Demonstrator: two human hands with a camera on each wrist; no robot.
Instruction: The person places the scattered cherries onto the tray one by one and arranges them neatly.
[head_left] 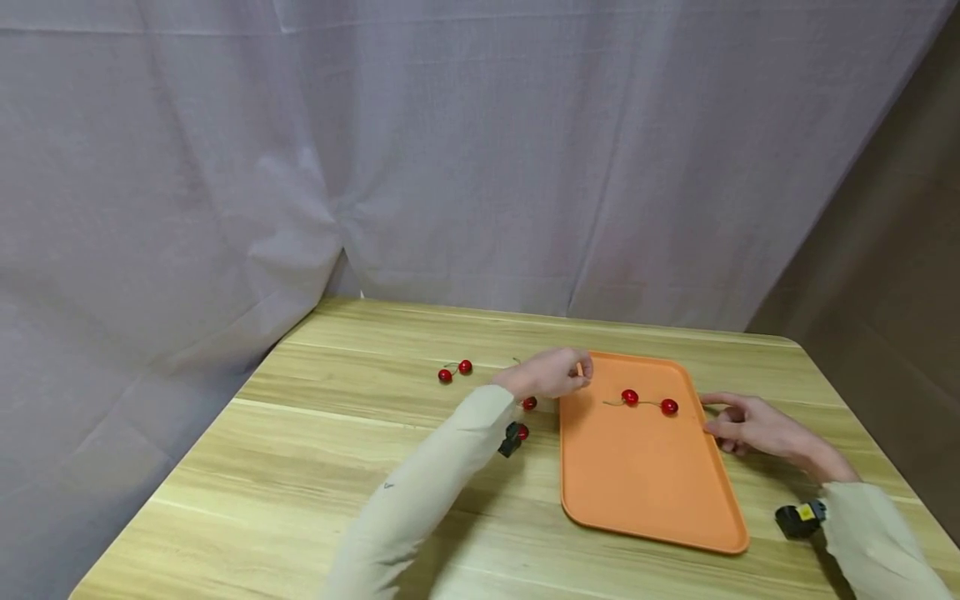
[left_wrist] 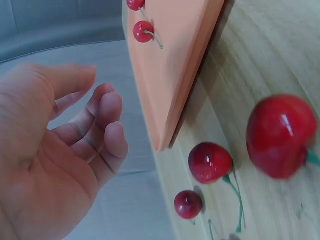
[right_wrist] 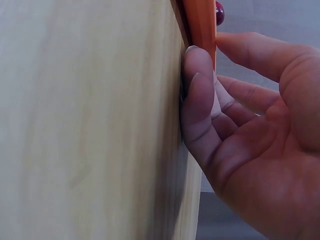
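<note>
Left hand (head_left: 551, 374): fingers (left_wrist: 102, 120) loosely curled, grasping nothing, poised at the far left corner of the orange tray (head_left: 645, 492). Loose cherries (left_wrist: 210, 162) lie on the counter (head_left: 315, 467) just beside the tray's left edge, below and nearest this hand. Right hand (head_left: 753, 427): fingers (right_wrist: 200, 95) relaxed, tips touching the tray's right rim, not gripping. One stemmed cherry pair (head_left: 648, 402) lies across the tray's far end, between both hands; another pair (head_left: 454, 371) lies farther left.
</note>
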